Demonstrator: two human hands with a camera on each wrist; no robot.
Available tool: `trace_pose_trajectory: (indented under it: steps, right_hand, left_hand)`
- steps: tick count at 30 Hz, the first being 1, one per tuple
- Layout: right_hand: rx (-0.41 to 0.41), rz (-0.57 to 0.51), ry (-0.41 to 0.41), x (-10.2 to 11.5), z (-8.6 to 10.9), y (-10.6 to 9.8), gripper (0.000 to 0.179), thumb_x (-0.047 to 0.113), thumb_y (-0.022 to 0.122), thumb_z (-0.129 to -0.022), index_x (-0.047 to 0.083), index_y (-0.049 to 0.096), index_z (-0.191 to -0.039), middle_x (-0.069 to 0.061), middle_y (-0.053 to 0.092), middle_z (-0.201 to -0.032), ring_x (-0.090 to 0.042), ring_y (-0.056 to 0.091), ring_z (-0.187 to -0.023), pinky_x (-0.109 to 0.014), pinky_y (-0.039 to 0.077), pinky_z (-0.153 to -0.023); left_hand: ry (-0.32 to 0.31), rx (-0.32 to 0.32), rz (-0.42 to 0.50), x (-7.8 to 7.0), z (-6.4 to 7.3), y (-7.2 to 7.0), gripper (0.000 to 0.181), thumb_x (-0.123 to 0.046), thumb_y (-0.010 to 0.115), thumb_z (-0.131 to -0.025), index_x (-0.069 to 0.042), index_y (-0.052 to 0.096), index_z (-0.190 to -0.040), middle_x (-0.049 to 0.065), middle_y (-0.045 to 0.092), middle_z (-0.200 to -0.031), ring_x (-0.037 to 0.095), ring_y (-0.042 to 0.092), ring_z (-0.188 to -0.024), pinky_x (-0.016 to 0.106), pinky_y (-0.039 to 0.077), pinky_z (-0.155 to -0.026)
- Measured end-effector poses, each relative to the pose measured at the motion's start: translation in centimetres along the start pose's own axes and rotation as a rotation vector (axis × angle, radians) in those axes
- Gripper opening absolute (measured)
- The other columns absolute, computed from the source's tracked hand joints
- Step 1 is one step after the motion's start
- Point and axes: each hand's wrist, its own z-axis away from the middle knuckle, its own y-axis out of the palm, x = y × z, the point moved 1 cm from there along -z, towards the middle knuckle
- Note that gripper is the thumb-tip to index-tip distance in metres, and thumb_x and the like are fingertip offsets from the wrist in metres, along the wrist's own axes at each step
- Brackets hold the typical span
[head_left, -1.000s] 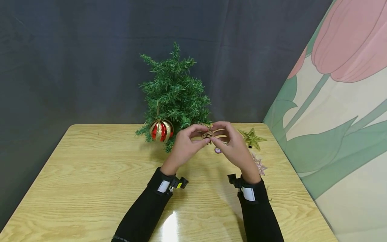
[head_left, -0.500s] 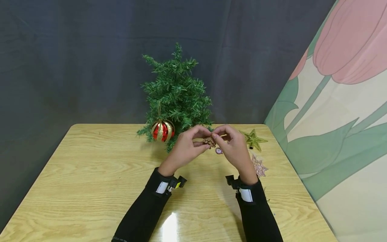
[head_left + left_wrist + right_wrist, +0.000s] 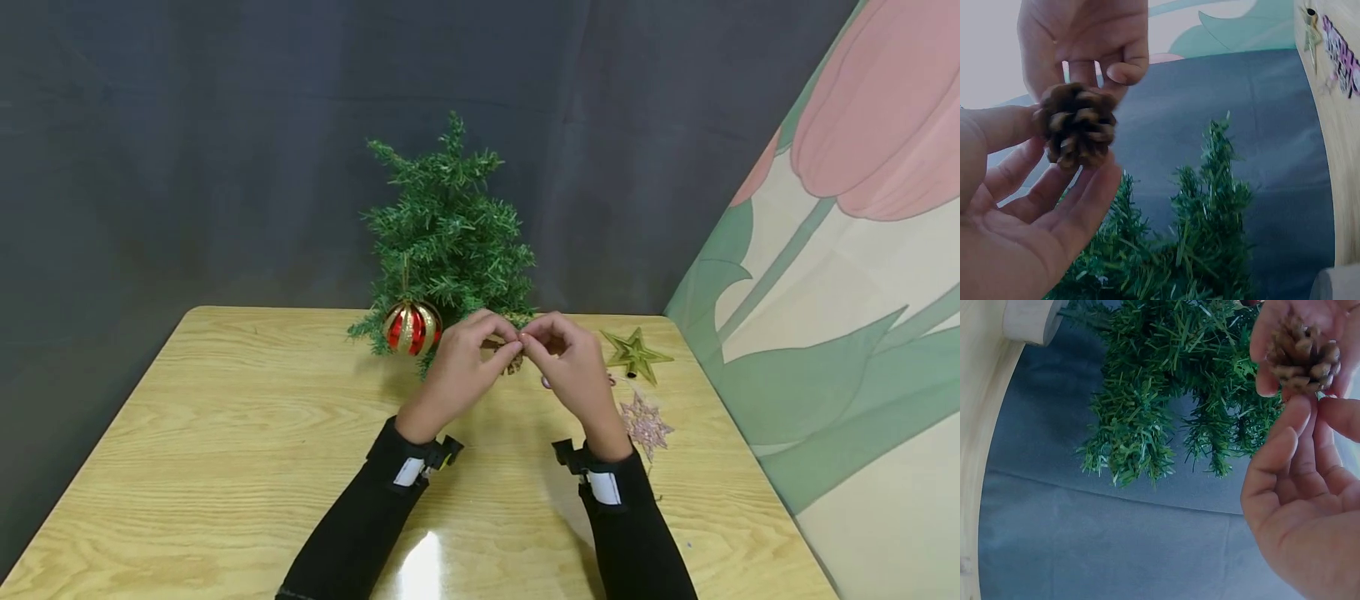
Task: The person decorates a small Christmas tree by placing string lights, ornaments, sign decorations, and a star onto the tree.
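Both hands meet in front of the small green Christmas tree (image 3: pixel 453 233), with a brown pine cone (image 3: pixel 514 365) between them. In the left wrist view the left hand (image 3: pixel 463 367) has thumb and fingers about the pine cone (image 3: pixel 1079 128). The right hand (image 3: pixel 573 367) pinches at one end of the cone, its thumb and fingertips together in the right wrist view; what thin part lies between them is too small to tell. From the head view the left fingers cover part of the cone. A red and gold striped ball (image 3: pixel 412 327) hangs on the tree's lower left.
A gold star (image 3: pixel 634 354) and a pink glittery snowflake (image 3: pixel 647 425) lie on the wooden table (image 3: pixel 262 450) right of the hands. A small purple ornament (image 3: pixel 546 382) is partly hidden behind the right hand. A dark curtain (image 3: pixel 225 167) stands behind the tree.
The hands' fingertips have drawn together above the pine cone, which now shows below the left fingers. The whole head view has shifted slightly, with the tree farther right in it.
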Motion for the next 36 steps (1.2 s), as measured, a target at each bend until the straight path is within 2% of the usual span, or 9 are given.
trace_pose_trajectory:
  steps: [5, 9, 13, 18, 21, 26, 32, 36]
  right_hand:
    - [-0.002, -0.064, 0.004, 0.2, -0.9, 0.2, 0.009, 0.011, 0.069, -0.100, 0.003, 0.070, -0.103, -0.013, 0.068, -0.090, -0.011, 0.061, -0.072, -0.021, 0.050, -0.064]
    - [-0.018, -0.108, -0.009, 0.4, -2.2, 0.2, 0.012, 0.013, 0.069, -0.101, 0.002, 0.071, -0.106, -0.014, 0.069, -0.090, -0.012, 0.062, -0.073, -0.022, 0.051, -0.064]
    - [-0.041, -0.111, -0.026, 0.4, -3.5, 0.1, 0.014, 0.014, 0.068, -0.102, 0.002, 0.072, -0.106, -0.013, 0.069, -0.088, -0.013, 0.062, -0.072, -0.023, 0.050, -0.064]
    - [-0.040, -0.043, -0.031, 0.2, -4.8, 0.3, 0.016, 0.020, 0.068, -0.102, 0.005, 0.073, -0.106, -0.010, 0.071, -0.087, -0.021, 0.065, -0.072, -0.023, 0.051, -0.063]
    - [-0.029, 0.023, -0.037, -0.1, -5.3, 0.5, 0.015, 0.021, 0.069, -0.102, 0.008, 0.073, -0.107, -0.009, 0.072, -0.089, -0.021, 0.066, -0.073, -0.024, 0.051, -0.063]
    - [-0.039, 0.107, -0.049, -0.4, -5.8, 1.1, 0.011, 0.019, 0.069, -0.101, 0.010, 0.074, -0.106, -0.007, 0.073, -0.092, -0.016, 0.067, -0.075, -0.025, 0.052, -0.066]
    - [-0.060, 0.153, -0.086, -0.9, -6.7, 1.6, 0.011, 0.017, 0.069, -0.101, 0.009, 0.074, -0.106, -0.007, 0.073, -0.090, -0.016, 0.064, -0.071, -0.027, 0.050, -0.064]
    - [-0.055, 0.182, -0.082, -1.3, -7.1, 1.9, 0.011, 0.016, 0.068, -0.102, 0.008, 0.073, -0.107, -0.008, 0.073, -0.092, -0.017, 0.065, -0.073, -0.030, 0.051, -0.066]
  left_hand:
    - [0.087, -0.135, -0.199, -0.2, -0.6, -0.7, 0.006, -0.010, 0.069, -0.100, -0.006, 0.071, -0.096, 0.005, 0.063, -0.093, 0.016, 0.063, -0.082, 0.028, 0.056, -0.073]
    - [0.109, -0.180, -0.257, -0.6, -1.5, -1.0, 0.007, -0.009, 0.066, -0.101, -0.005, 0.069, -0.096, 0.005, 0.063, -0.088, 0.015, 0.061, -0.076, 0.025, 0.051, -0.066]
    - [0.120, -0.192, -0.311, -0.9, -2.6, -1.3, 0.010, -0.010, 0.063, -0.103, -0.005, 0.068, -0.097, 0.007, 0.063, -0.088, 0.016, 0.059, -0.074, 0.027, 0.049, -0.064]
    - [0.109, -0.198, -0.426, -0.7, -3.4, -1.5, 0.015, -0.009, 0.058, -0.105, -0.003, 0.067, -0.096, 0.009, 0.064, -0.088, 0.017, 0.057, -0.070, 0.029, 0.049, -0.061]
    - [0.093, -0.196, -0.511, -0.5, -3.7, -1.4, 0.016, -0.008, 0.057, -0.105, -0.002, 0.068, -0.095, 0.010, 0.063, -0.085, 0.019, 0.058, -0.068, 0.030, 0.051, -0.060]
    - [0.086, -0.201, -0.660, -0.3, -4.0, -1.2, 0.018, -0.009, 0.056, -0.105, 0.002, 0.070, -0.103, 0.013, 0.066, -0.087, 0.023, 0.063, -0.068, 0.033, 0.056, -0.062]
    - [0.064, -0.222, -0.798, 0.0, -4.3, -1.1, 0.020, -0.011, 0.055, -0.106, 0.001, 0.071, -0.107, 0.014, 0.068, -0.089, 0.026, 0.066, -0.071, 0.033, 0.058, -0.058]
    - [0.069, -0.225, -0.869, 0.2, -4.4, -0.9, 0.018, -0.011, 0.057, -0.105, 0.000, 0.072, -0.107, 0.014, 0.070, -0.092, 0.026, 0.069, -0.073, 0.032, 0.058, -0.054]
